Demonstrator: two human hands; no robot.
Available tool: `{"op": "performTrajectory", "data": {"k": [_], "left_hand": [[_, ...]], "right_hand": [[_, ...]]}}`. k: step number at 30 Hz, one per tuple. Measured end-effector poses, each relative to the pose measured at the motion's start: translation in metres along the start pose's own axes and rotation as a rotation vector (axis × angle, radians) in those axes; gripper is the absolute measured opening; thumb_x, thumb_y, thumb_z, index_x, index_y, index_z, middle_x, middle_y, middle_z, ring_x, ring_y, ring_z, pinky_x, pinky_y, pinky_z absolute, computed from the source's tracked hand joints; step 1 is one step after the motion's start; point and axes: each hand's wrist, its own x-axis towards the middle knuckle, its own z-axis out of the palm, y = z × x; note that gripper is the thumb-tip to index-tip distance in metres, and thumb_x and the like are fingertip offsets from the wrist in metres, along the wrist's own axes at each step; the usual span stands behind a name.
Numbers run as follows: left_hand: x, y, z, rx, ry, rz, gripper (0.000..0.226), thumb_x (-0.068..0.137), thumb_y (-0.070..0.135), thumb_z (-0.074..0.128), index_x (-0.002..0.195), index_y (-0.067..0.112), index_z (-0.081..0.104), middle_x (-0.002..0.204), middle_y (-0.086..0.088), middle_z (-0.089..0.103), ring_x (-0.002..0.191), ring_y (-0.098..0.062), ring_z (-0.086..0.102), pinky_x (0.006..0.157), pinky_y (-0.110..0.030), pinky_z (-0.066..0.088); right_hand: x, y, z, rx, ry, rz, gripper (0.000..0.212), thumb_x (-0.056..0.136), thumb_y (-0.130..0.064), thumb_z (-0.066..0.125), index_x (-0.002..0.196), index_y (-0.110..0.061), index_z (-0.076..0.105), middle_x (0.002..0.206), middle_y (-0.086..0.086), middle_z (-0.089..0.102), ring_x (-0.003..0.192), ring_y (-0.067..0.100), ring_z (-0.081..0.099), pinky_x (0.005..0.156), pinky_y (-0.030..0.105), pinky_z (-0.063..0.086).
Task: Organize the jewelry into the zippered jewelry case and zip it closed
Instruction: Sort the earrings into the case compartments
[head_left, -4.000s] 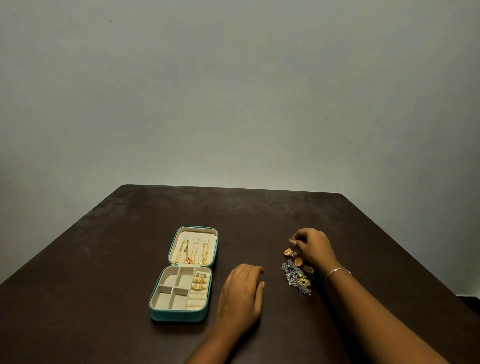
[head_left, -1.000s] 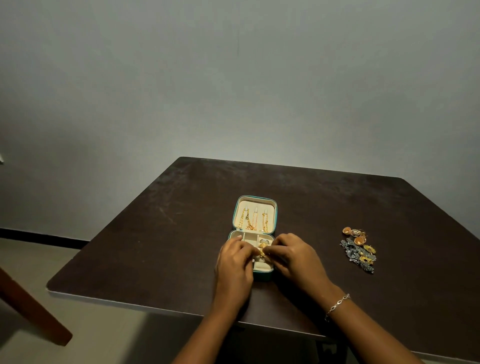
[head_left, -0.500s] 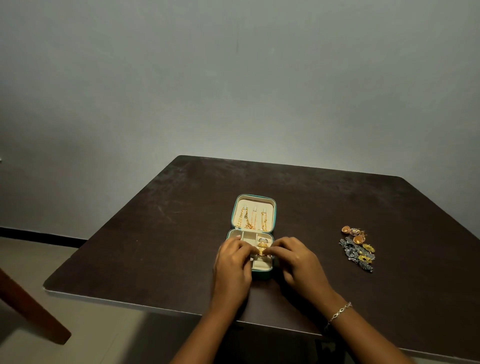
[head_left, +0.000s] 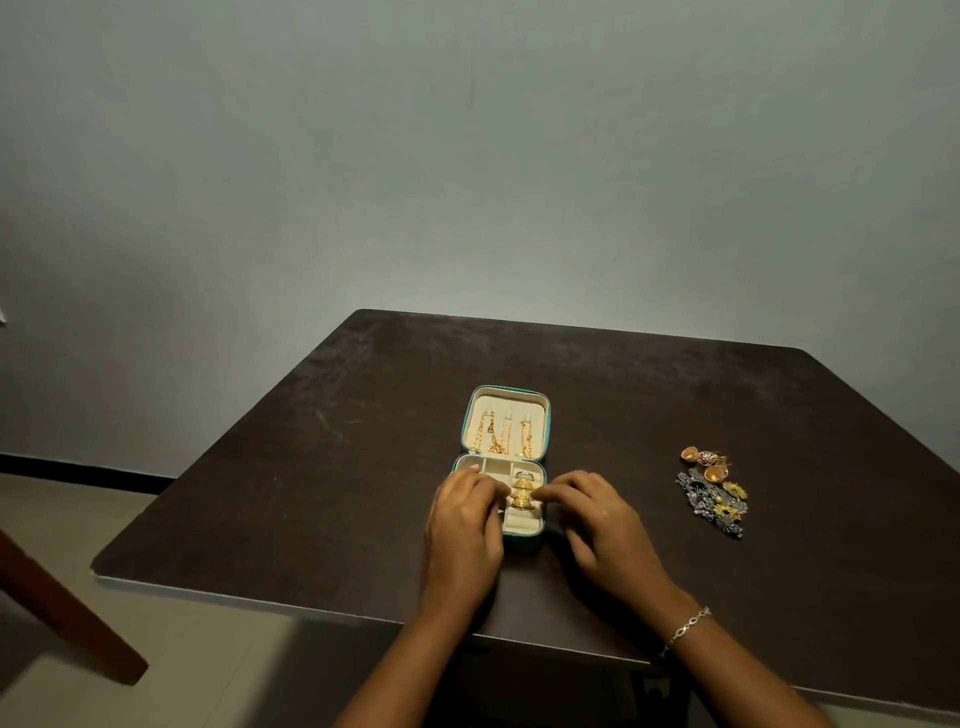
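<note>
1. Behind, a plain grey wall (head_left: 467, 156) fills the upper half of the view.
2. A dark brown worktop (head_left: 311, 493) stands against it, its near edge and near-left corner in view above a pale floor (head_left: 218, 665).
3. A slanted wooden leg (head_left: 62, 613) rests on the floor, off the worktop's near-left corner.
4. The left hand (head_left: 462, 525) lies over the left part of the case's base, fingers curled, tips by the ring column. Whether its grip holds anything I cannot tell.
5. The right hand (head_left: 602, 525) rests on the worktop at the case's right side, its curled fingertips at the right rim beside the rings. I cannot tell its grip either.
6. The teal case (head_left: 522, 543) lies open mid-worktop, nearer the near edge than the far one. Its lid (head_left: 506, 406) is laid back toward the far edge.
7. A loose pile (head_left: 714, 493) of jewelry sits well apart from the case, toward the right edge: copper-gold pieces at the far end, dark silver and yellow flower pieces nearer.
8. Gold chains (head_left: 501, 436) hang in a row inside the lid.
9. Three rings (head_left: 521, 501) sit in the base's right column, two gold and one silver, the nearest gold one between the two hands' fingertips.
10. A thin silver bracelet (head_left: 685, 626) circles the right wrist.
</note>
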Motion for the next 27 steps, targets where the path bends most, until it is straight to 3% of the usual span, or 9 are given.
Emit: {"op": "performTrajectory", "data": {"k": [4,12,15,23,27], "left_hand": [[0.000,0.002,0.002,0.024,0.082,0.113,0.025,0.083,0.019,0.043,0.093,0.011,0.065,0.096,-0.005,0.067,0.107,-0.013,0.050,0.097,-0.027,0.039],[0.001,0.026,0.016,0.158,0.091,0.375,0.027,0.084,0.023,0.046,0.104,0.012,0.060,0.104,-0.005,0.066,0.115,-0.017,0.047,0.108,-0.042,0.031],[0.004,0.043,0.028,0.156,0.081,0.403,0.028,0.085,0.025,0.045,0.106,0.013,0.059,0.102,-0.003,0.066,0.116,-0.014,0.046,0.106,-0.041,0.033],[0.011,0.072,0.067,0.138,-0.033,0.412,0.029,0.083,0.027,0.043,0.100,0.013,0.062,0.098,-0.003,0.066,0.108,-0.018,0.059,0.108,-0.035,0.032],[0.013,0.072,0.083,0.120,-0.072,0.391,0.027,0.081,0.027,0.043,0.097,0.012,0.060,0.094,-0.005,0.067,0.102,-0.021,0.062,0.105,-0.033,0.029]], "right_hand": [[-0.008,0.005,-0.011,-0.008,-0.020,-0.019,0.037,0.076,-0.024,0.038,0.104,-0.020,0.063,0.101,-0.002,0.060,0.095,0.006,0.048,0.072,0.012,0.039],[-0.036,0.028,-0.042,-0.114,-0.026,-0.099,0.030,0.084,-0.031,0.045,0.109,-0.022,0.060,0.106,-0.003,0.060,0.100,0.003,0.049,0.076,0.019,0.049],[-0.047,0.041,-0.053,-0.152,-0.030,-0.092,0.029,0.084,-0.033,0.047,0.108,-0.021,0.060,0.104,-0.002,0.060,0.098,0.004,0.049,0.077,0.018,0.048],[-0.058,0.086,-0.086,-0.115,0.083,0.121,0.028,0.084,-0.034,0.049,0.098,-0.018,0.067,0.098,-0.004,0.063,0.092,0.006,0.055,0.074,0.011,0.042],[-0.045,0.113,-0.100,-0.019,0.232,0.367,0.013,0.083,-0.008,0.063,0.093,-0.013,0.068,0.092,-0.002,0.065,0.087,0.016,0.060,0.077,0.031,0.050]]}}
